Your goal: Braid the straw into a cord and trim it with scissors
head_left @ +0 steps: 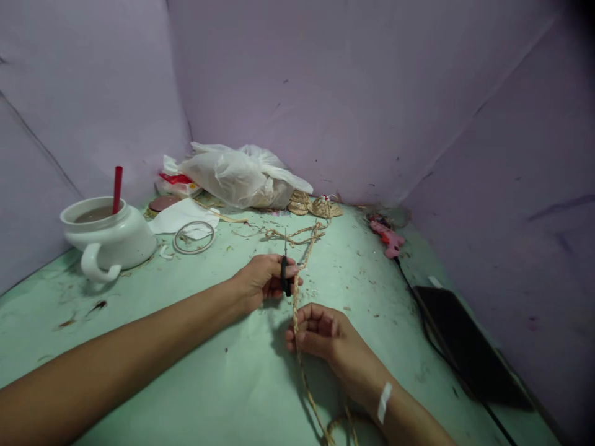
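A thin braided straw-coloured cord runs from the back of the table toward me, between my hands. My left hand is closed around black-handled scissors, their narrow blades pointing away from me; its fingertips also touch the cord. Just nearer to me, my right hand pinches the cord between thumb and fingers, with a strip of white tape on the wrist. Past the scissors, loose cord ends lie on the table. More cord coils near the front edge of the view, partly hidden by my right arm.
At left stands a white mug with brown liquid and a red stick. Behind lie a metal ring, a white plastic bag and small woven pieces. A pink glue gun and a dark tablet-like slab lie at right.
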`<move>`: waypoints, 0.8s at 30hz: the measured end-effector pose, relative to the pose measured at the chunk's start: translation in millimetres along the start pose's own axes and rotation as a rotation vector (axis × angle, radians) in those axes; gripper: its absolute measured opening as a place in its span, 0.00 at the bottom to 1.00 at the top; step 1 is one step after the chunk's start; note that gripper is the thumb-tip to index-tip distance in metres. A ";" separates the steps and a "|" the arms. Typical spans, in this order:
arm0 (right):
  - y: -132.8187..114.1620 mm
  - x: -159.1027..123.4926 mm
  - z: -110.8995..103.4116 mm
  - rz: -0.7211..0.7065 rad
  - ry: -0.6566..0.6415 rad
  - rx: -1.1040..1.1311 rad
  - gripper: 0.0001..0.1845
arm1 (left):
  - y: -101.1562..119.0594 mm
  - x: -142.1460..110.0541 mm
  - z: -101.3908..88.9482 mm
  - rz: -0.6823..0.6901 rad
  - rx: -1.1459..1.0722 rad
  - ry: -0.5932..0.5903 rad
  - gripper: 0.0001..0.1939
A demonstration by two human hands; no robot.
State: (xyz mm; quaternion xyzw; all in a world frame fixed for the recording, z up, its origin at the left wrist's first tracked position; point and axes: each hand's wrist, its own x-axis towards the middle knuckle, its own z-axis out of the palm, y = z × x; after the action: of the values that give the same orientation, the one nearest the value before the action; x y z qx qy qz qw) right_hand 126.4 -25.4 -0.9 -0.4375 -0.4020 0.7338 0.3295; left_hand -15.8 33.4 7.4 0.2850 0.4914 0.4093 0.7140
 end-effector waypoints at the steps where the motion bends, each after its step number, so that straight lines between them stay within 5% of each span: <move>1: 0.3 -0.3 0.0 0.009 -0.017 -0.012 0.12 | -0.7 -0.5 1.4 -0.016 0.003 -0.011 0.11; 9: -0.4 -0.4 -1.5 -0.080 0.043 0.089 0.14 | -4.7 -8.1 10.2 0.206 0.065 -0.024 0.17; 16: -0.3 3.4 -5.6 -0.133 0.166 0.108 0.14 | -10.6 -3.8 11.0 0.483 0.381 0.028 0.16; 20: -4.8 7.0 -12.6 -0.157 0.278 0.247 0.14 | 0.1 -5.4 -3.1 0.594 0.711 0.014 0.13; 24: -17.8 6.7 -21.2 -0.194 0.325 0.329 0.14 | 9.3 -16.4 -21.4 0.864 1.280 -0.009 0.17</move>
State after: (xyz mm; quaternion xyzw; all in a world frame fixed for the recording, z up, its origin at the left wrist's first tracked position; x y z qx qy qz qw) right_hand 145.3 -5.2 6.0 -0.4498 -0.2590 0.6743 0.5254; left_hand -41.6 24.1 15.0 0.8105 0.4746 0.2865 0.1893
